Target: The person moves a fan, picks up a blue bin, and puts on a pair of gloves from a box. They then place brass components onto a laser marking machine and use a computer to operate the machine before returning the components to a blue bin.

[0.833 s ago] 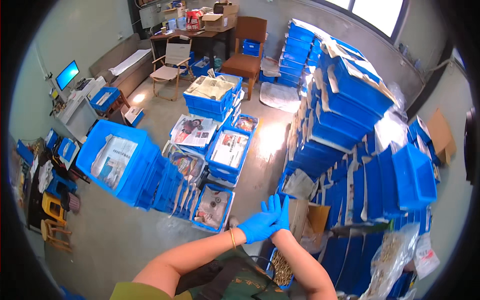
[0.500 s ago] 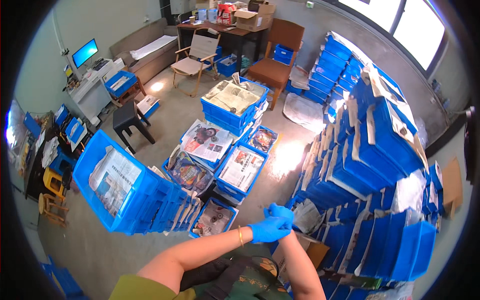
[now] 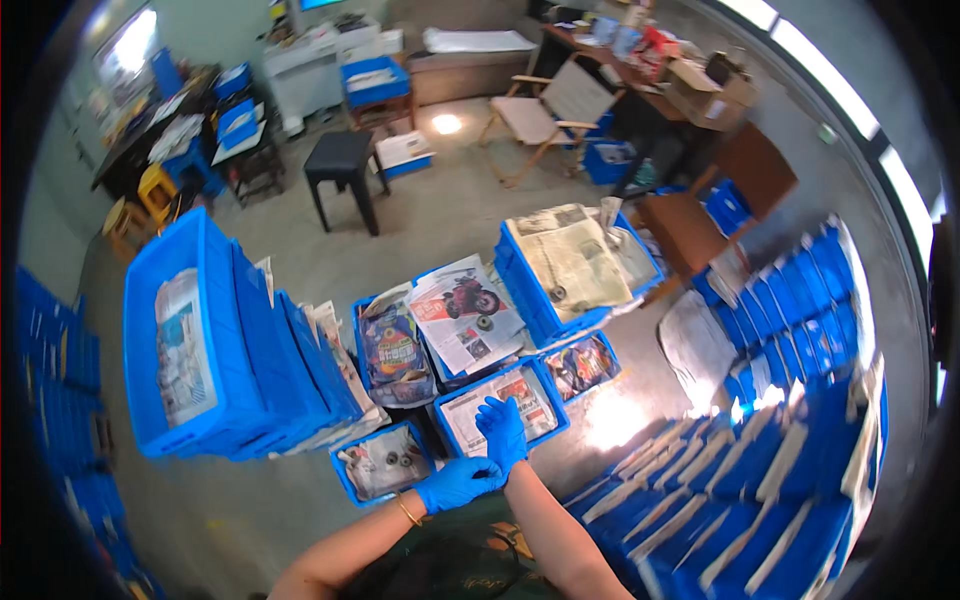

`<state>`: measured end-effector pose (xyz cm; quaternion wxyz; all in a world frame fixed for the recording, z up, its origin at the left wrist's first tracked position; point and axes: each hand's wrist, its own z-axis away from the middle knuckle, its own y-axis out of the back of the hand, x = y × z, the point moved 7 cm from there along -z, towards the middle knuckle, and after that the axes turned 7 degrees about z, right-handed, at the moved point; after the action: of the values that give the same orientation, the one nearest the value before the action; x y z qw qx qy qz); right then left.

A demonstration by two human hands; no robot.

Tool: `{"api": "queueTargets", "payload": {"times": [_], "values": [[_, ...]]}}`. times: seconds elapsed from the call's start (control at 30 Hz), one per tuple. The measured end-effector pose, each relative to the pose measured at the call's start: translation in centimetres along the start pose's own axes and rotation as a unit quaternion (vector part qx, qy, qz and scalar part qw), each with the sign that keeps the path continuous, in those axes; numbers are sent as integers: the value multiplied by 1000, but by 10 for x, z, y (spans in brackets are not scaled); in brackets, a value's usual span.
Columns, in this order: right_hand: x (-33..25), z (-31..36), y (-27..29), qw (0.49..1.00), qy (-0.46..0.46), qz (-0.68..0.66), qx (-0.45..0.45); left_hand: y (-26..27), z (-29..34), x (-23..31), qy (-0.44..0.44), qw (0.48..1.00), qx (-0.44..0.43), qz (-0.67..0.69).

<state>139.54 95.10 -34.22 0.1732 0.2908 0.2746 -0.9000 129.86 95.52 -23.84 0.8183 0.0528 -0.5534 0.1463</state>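
Both hands wear blue gloves and are close together in front of my body. My left hand [image 3: 455, 486] has its fingers closed at the cuff of the right glove, by the wrist. My right hand [image 3: 503, 432] points away from me with fingers stretched out and nothing in it. Beneath and beyond it sits a blue crate [image 3: 552, 393] lined with newspaper [image 3: 466, 418]. Left of my left hand is a smaller-looking blue crate [image 3: 347, 484] holding a few dark round parts [image 3: 405, 460] on paper.
A tall stack of blue crates [image 3: 165, 440] rises at the left. Further crates with newspaper [image 3: 470, 318] stand ahead, one pile [image 3: 520, 290] higher. Rows of stacked crates [image 3: 780, 480] fill the right. A black stool [image 3: 345, 150], folding chair [image 3: 545, 110] and brown chair [image 3: 725, 210] stand farther back.
My view has turned left, so the room appears shifted right. My hands were clasped together; now the right hand's fingers are stretched out and the left hand is at its wrist.
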Motion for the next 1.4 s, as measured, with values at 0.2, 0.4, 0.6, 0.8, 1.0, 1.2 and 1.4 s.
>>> {"api": "queueTargets", "payload": {"times": [0.2,0.4,0.6,0.8,1.0,1.2,1.4], "values": [[9,-43,116,966,-133,220,15,6,-2,-153,186,886,239,351],[10,-173,271,872,12,482,86,-10,2,-278,212,796,454,340],[46,-266,379,920,-45,381,86,-14,-38,-312,229,794,505,251],[23,-255,261,918,-175,354,-31,-6,-72,-381,189,730,494,433],[15,-233,313,899,-72,423,89,-17,-57,-346,172,695,506,481],[36,-119,257,925,-162,343,-15,-65,79,-313,337,721,480,369],[126,-94,272,726,-15,682,-90,-113,202,-344,169,618,531,554]]}}
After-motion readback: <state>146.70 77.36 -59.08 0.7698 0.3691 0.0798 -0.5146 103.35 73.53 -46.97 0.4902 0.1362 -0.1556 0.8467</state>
